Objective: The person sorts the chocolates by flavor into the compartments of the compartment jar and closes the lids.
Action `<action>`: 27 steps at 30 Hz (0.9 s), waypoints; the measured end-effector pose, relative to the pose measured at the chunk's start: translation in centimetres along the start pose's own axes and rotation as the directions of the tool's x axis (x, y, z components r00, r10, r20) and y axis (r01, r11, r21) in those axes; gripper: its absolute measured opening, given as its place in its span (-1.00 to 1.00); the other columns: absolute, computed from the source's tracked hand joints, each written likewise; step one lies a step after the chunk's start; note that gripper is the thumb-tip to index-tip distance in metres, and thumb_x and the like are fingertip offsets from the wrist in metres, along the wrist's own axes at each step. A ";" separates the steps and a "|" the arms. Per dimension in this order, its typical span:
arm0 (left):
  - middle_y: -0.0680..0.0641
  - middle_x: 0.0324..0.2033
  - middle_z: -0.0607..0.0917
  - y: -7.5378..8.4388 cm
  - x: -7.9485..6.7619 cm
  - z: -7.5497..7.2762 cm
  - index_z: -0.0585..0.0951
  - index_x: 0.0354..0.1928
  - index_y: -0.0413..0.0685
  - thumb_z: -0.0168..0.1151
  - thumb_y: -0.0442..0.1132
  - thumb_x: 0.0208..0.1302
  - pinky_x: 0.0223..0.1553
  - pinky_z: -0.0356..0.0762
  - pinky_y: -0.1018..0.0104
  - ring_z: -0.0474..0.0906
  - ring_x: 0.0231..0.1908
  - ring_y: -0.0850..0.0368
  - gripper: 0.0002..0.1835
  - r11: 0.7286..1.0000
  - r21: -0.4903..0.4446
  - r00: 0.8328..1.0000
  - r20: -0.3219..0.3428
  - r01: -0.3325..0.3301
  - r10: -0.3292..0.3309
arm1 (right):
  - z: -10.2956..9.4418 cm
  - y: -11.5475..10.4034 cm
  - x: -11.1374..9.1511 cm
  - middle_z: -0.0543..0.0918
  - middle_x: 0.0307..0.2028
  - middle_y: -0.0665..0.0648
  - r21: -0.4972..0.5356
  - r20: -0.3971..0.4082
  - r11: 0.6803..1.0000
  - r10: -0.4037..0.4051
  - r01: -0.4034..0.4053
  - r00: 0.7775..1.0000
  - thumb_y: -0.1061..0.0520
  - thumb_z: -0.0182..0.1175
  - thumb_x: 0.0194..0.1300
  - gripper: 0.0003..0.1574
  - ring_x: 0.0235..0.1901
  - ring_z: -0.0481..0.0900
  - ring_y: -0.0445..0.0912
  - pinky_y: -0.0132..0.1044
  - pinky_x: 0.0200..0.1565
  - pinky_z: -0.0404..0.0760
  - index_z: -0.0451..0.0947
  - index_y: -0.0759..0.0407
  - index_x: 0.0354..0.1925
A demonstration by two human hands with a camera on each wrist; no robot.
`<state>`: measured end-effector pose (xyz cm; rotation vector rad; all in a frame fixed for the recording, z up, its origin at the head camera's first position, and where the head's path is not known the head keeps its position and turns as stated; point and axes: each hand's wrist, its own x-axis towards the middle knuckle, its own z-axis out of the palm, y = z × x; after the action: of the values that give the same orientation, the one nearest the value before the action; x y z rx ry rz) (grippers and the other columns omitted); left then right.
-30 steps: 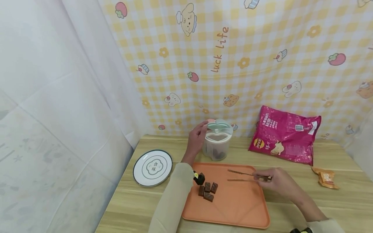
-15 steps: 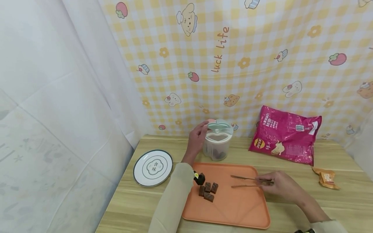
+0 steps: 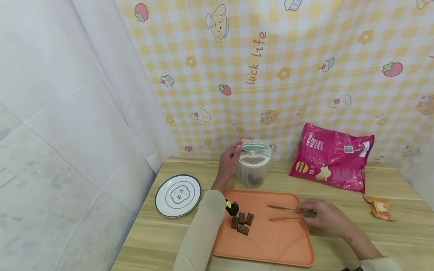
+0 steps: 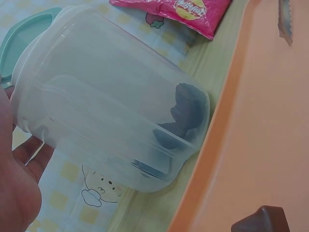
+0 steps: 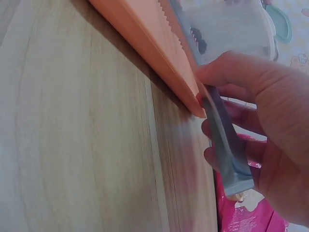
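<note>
Currently, over right side of orange tray (image 3: 268,241): serrated metal tongs (image 3: 284,208), right grip (image 3: 323,216) pinching them; beyond tray: translucent flip-lid canister (image 3: 251,175), left grip (image 3: 229,160) pinching its rim; on tray's left: chocolate pieces (image 3: 242,217).

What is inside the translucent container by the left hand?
A few dark pieces lie at the bottom of the translucent container, showing through its cloudy wall. Their exact number and kind cannot be told, and anything behind them is hidden.

Head vw bright; wrist vws dimmer, hazy; faint sheen, tongs (image 5: 223,135).
</note>
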<state>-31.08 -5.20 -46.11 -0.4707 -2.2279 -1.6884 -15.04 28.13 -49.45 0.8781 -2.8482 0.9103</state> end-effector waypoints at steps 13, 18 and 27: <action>0.22 0.25 0.62 0.0 0.2 0.1 0.78 0.07 0.03 0.03 0.13 0.60 -0.13 0.47 0.26 0.59 0.11 0.22 -0.55 1.000 0.007 1.000 0.007 0.019 -0.019 | -0.2 -0.5 0.3 0.75 -0.05 -0.01 -0.021 0.047 0.996 0.091 -0.090 0.995 0.10 0.49 0.23 -0.58 -0.19 0.64 -0.23 -0.23 -0.18 0.66 0.74 0.13 0.07; 0.20 0.25 0.62 0.1 0.2 0.1 0.76 0.11 0.04 0.04 0.11 0.61 -0.14 0.48 0.25 0.60 0.09 0.20 -0.57 1.000 0.016 1.000 0.005 0.017 -0.017 | -0.3 -0.7 0.4 0.74 -0.06 -0.05 -0.024 0.031 0.994 0.108 -0.108 0.994 0.10 0.50 0.22 -0.58 -0.14 0.67 -0.16 -0.17 -0.14 0.67 0.74 0.11 0.05; 0.21 0.27 0.61 0.3 -0.1 -0.1 0.79 0.04 -0.04 0.03 0.09 0.62 -0.01 0.55 0.19 0.55 0.20 0.20 -0.54 1.000 0.007 1.000 0.000 0.025 -0.025 | -1.9 -1.8 3.1 0.76 -0.10 -0.01 0.012 -0.092 1.000 0.008 -0.007 0.996 0.29 0.39 0.29 -0.61 -0.17 0.67 -0.14 -0.20 -0.23 0.68 0.71 0.17 0.09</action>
<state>-30.88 -5.20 -45.89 -0.4433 -2.2479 -1.6918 -16.99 26.41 -46.32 0.8051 -2.7728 0.9436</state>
